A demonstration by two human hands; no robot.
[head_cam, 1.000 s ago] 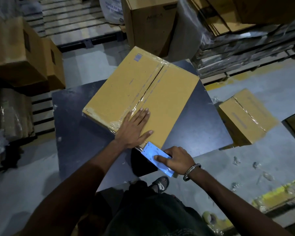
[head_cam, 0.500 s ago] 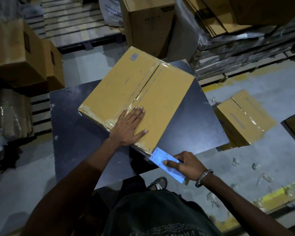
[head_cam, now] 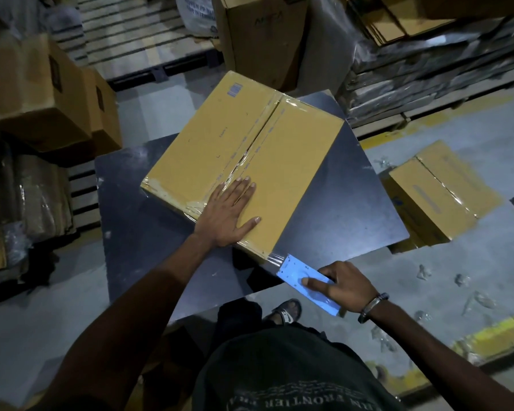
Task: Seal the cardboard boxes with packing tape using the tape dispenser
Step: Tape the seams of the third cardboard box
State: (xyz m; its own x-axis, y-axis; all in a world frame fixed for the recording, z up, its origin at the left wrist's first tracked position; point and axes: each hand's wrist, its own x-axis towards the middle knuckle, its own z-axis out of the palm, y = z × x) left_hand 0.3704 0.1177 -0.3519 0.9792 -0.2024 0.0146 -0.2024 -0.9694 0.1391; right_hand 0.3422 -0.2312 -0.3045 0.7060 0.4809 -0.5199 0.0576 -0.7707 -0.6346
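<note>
A yellow-brown cardboard box (head_cam: 285,161) lies on a dark table (head_cam: 131,226), its flaps closed and clear tape along the centre seam and the near edge. My left hand (head_cam: 229,215) presses flat on the box's near end beside the seam. My right hand (head_cam: 343,284) grips a blue tape dispenser (head_cam: 301,277) just off the box's near right corner, where a short stretch of clear tape runs from the corner to the dispenser.
A second taped box (head_cam: 436,197) sits on the floor at the right. Brown cartons (head_cam: 36,93) are stacked at the left, a tall carton (head_cam: 258,34) stands behind the table, and wrapped flat stacks (head_cam: 428,69) lie at the back right. Tape scraps litter the floor.
My right hand has drawn the dispenser to the right and away from the box's near corner. My left hand has stayed flat on the box.
</note>
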